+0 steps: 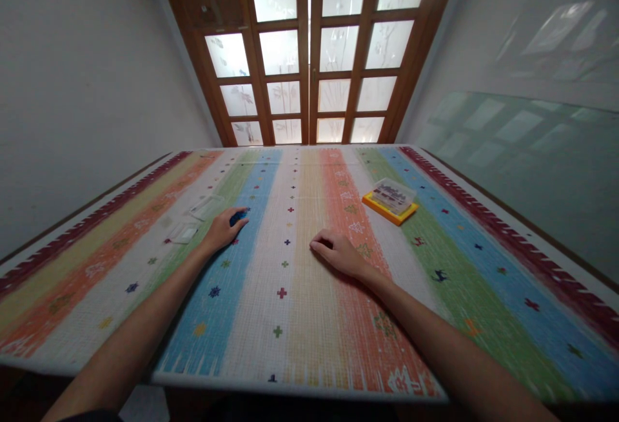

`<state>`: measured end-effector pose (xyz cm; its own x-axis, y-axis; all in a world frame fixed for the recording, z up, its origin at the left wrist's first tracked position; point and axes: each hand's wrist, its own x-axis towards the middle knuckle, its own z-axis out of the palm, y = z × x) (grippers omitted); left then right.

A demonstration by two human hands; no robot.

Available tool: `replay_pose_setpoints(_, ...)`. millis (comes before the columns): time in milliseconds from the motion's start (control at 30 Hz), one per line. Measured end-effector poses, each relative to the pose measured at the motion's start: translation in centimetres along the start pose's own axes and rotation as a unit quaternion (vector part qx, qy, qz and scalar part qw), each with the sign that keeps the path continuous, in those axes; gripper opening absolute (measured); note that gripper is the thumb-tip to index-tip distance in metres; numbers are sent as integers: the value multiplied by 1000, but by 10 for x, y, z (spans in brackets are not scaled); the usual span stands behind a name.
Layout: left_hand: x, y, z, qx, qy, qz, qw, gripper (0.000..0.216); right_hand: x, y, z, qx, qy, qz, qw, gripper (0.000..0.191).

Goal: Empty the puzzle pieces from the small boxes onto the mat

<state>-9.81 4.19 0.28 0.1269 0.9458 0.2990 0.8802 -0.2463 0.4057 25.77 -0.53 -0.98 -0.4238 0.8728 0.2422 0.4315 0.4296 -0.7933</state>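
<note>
My left hand (225, 227) rests on the striped tablecloth (261, 319), left of the middle, its thumb and fingers curled around a small blue object (237, 218). The fingers cover much of that object, and its kind cannot be made out. Just left of this hand lies a clear plastic case (196, 216), apparently with its lid open. My right hand (337, 251) lies right of the middle, fingers curled and thumb against them, with nothing showing in it. Beyond it, to the right, sits a yellow box with a clear lid (389, 201), small dark shapes showing inside.
The cloth covers a long table that reaches toward a wooden door with frosted panes (309, 55). A pale wall (87, 74) stands at the left. On the right, a glass panel (522, 158) leans along the wall beside the table.
</note>
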Motion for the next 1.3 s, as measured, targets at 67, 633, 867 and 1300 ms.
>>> replay_pose_setpoints(67, 2, 0, 0, 1, 12, 0, 1000, 41, 0, -1, -1, -3, -1, 0, 1000, 13)
replay_pose_setpoints(633, 15, 2, 15, 23, -8, -17, 1000, 44, 0, -3, -1, -4, 0, 6, 1000, 14)
replay_pose_setpoints(867, 13, 3, 11, 6, 5, -20, 1000, 38, 0, -2, -1, -5, -2, 1, 1000, 14)
replay_pose_setpoints(1300, 20, 4, 18, 7, -4, -16, 1000, 44, -2, -5, -2, -8, 4, 5, 1000, 14)
